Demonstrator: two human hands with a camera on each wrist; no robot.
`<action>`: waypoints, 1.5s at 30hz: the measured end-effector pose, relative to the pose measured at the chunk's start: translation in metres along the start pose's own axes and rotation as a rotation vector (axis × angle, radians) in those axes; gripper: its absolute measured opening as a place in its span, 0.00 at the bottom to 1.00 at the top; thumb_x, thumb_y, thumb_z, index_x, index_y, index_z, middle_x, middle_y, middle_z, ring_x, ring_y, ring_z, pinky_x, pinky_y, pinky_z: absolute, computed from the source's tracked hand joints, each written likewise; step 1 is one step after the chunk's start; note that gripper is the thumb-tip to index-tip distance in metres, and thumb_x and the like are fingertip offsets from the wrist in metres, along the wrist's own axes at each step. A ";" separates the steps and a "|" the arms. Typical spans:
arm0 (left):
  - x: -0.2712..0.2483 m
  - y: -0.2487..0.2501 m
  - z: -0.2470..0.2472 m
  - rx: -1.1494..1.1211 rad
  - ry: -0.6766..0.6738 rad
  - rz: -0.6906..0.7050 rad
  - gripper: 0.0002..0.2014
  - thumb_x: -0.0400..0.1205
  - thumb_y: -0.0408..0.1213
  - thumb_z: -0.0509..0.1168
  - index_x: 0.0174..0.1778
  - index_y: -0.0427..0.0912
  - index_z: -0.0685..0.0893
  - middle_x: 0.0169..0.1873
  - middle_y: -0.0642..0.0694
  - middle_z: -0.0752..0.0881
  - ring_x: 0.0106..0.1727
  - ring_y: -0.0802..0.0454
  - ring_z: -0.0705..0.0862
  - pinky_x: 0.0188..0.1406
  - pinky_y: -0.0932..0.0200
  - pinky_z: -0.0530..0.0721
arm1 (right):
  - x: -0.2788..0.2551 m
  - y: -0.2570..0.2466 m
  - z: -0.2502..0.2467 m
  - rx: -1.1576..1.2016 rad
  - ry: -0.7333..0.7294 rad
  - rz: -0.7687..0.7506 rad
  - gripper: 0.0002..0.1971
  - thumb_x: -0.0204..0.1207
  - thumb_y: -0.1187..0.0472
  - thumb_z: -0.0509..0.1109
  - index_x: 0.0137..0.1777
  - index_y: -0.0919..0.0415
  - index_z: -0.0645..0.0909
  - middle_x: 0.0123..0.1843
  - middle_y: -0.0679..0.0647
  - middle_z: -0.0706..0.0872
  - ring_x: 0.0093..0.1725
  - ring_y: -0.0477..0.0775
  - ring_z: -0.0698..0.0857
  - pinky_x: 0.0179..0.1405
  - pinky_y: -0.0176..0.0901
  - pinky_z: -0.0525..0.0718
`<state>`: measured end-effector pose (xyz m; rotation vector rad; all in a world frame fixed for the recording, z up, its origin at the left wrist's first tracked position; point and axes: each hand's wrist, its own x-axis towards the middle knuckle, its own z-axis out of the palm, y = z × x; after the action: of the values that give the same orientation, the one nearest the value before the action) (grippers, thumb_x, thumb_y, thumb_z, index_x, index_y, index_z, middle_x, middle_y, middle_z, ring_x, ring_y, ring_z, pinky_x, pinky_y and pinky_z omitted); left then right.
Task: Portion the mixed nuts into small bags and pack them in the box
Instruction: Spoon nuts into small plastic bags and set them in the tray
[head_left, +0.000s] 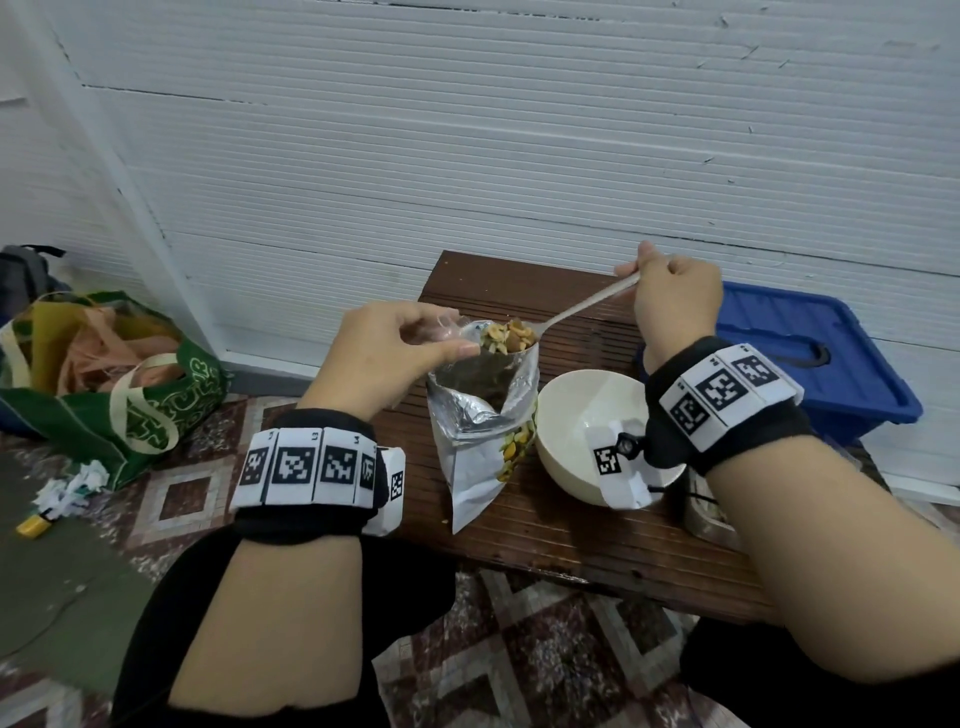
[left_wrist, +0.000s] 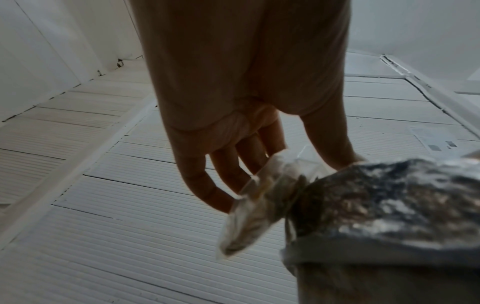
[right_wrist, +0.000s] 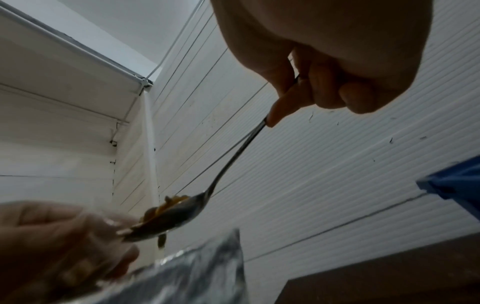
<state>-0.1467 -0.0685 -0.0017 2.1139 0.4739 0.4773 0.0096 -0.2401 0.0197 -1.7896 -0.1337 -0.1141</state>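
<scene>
The right hand (head_left: 675, 296) was raised above the far edge of the counter (head_left: 571, 540), fingers curled around the handle end of one metal spoon (head_left: 582, 306). The spoon sloped down and to the left; its bowl carried a heap of mixed nuts (head_left: 509, 335). The left hand (head_left: 395, 353) was held palm down, thumb and fingers pinching the rim of one small clear bag (left_wrist: 254, 197), which touched the spoon bowl. Both were directly above the open mouth of one foil nut pouch (head_left: 483, 415), which stood upright near the middle of the counter; no print on it could be read. One white bowl (head_left: 587, 410) sat just beside the pouch on its right. One blue box (head_left: 810, 353) with its lid on stood on the floor past the counter's right edge. One green tote bag (head_left: 130, 395) with pale lettering, not legible, lay on the floor to the left. Each wrist wore one black band with square coded markers.
</scene>
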 end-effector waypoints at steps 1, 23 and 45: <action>0.001 0.000 0.000 0.007 -0.005 -0.001 0.19 0.68 0.47 0.78 0.54 0.48 0.90 0.42 0.65 0.84 0.46 0.71 0.82 0.37 0.85 0.74 | 0.003 -0.004 -0.001 0.010 0.010 -0.002 0.22 0.85 0.56 0.61 0.26 0.53 0.81 0.28 0.46 0.83 0.32 0.38 0.79 0.47 0.36 0.77; 0.001 0.010 0.026 0.054 0.048 0.056 0.25 0.62 0.50 0.81 0.55 0.53 0.86 0.41 0.64 0.84 0.45 0.68 0.82 0.46 0.76 0.78 | -0.029 -0.040 0.022 -0.031 -0.165 -0.452 0.16 0.83 0.51 0.63 0.37 0.55 0.85 0.28 0.44 0.82 0.31 0.44 0.83 0.34 0.30 0.76; -0.006 0.027 0.004 -0.198 0.188 0.072 0.08 0.72 0.51 0.74 0.46 0.61 0.87 0.40 0.61 0.89 0.46 0.66 0.87 0.48 0.69 0.83 | -0.054 0.038 0.035 -0.394 -0.275 -0.545 0.21 0.80 0.44 0.63 0.26 0.49 0.74 0.23 0.48 0.78 0.32 0.61 0.80 0.43 0.54 0.81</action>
<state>-0.1462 -0.0884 0.0175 1.9090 0.4391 0.7384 -0.0373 -0.2159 -0.0329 -2.1131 -0.8463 -0.2992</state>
